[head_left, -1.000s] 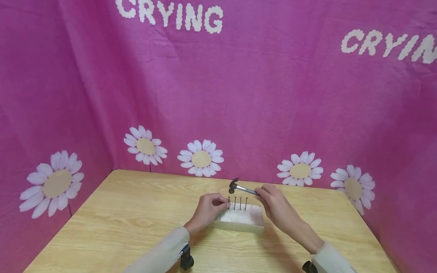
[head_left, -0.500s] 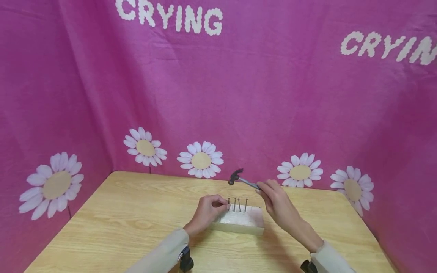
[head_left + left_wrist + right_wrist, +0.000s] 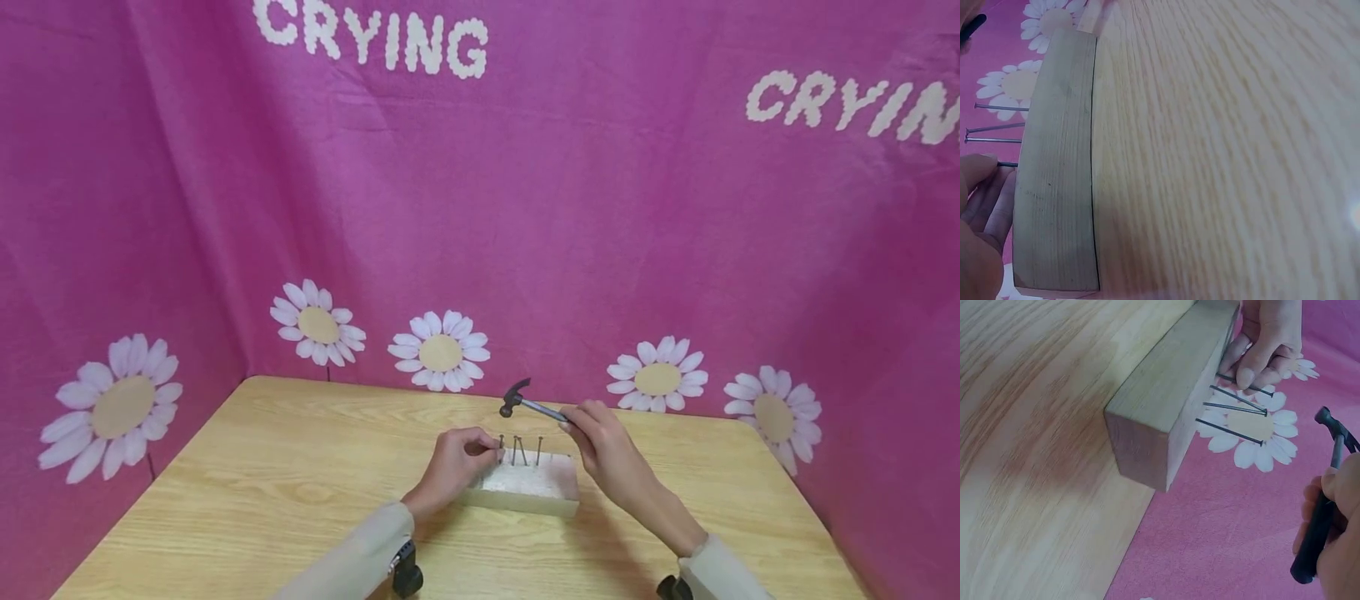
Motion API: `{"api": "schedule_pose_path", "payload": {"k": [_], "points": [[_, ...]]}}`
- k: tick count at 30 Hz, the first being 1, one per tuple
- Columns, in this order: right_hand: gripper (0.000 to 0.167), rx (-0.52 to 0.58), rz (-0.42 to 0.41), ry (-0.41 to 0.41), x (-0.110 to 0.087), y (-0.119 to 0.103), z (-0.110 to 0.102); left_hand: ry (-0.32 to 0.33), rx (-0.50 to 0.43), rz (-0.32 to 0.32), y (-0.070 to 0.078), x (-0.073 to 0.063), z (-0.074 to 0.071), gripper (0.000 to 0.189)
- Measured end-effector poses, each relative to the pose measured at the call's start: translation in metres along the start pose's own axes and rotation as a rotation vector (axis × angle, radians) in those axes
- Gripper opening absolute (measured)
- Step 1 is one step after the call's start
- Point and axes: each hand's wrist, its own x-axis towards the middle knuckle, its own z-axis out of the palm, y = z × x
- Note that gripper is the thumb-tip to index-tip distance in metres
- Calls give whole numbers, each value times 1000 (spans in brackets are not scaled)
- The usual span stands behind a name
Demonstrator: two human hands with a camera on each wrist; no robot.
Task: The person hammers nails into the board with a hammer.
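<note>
A pale wooden block [image 3: 532,482] lies on the table with several nails standing in its top. My left hand [image 3: 453,461] pinches the leftmost nail [image 3: 1261,389] low, between thumb and fingers, at the block's top face. Beside it, a leaning nail [image 3: 522,452] tilts left, its head close to that of its neighbour. The rightmost nail [image 3: 539,451] stands nearly upright. In my right hand [image 3: 618,458] is a claw hammer [image 3: 543,409], gripped by its black handle [image 3: 1314,540]. The hammer's head hangs in the air above the left-hand nails.
The wooden table [image 3: 300,483] extends around the block. Behind it and at both sides hangs a pink cloth [image 3: 555,208] with daisies and white lettering. Each wrist carries a small black camera, the left one [image 3: 407,570] below the sleeve cuff.
The third nail from the left has gone from upright to leaning left towards its neighbour. The hammer rose, then came down slightly. My left hand stays on the leftmost nail.
</note>
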Motion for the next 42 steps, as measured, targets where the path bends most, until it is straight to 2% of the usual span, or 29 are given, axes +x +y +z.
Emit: {"api": "schedule_pose_path", "payload": {"k": [3, 6, 10, 14, 19, 26, 34, 36, 40, 42], "points": [[22, 2, -9, -13, -2, 1, -2, -21, -5, -10, 5, 2, 0, 11], [21, 1, 2, -29, -7, 3, -4, -48, -37, -29, 9, 4, 1, 27], [22, 4, 31, 13, -12, 8, -9, -97, -45, -28, 16, 9, 4, 39], [22, 7, 50, 47, -14, 13, -13, -119, 19, -4, 19, 12, 7, 24], [20, 4, 67, 25, -17, 18, -16, -81, 48, 0, 17, 15, 10, 9], [20, -1, 79, 14, -24, 22, -21, -97, 24, 31, 13, 21, 21, 9], [18, -72, 6, -74, -21, 17, -26, -81, 29, 11, 14, 20, 25, 9], [20, -87, 5, -69, -19, 15, -27, -83, 26, 10, 14, 20, 24, 7], [24, -94, 14, 12, -15, 11, -25, -83, 9, 19, 13, 21, 24, 7], [24, -101, 2, 10, -13, 9, -23, -82, 7, 17, 13, 21, 24, 8]]}}
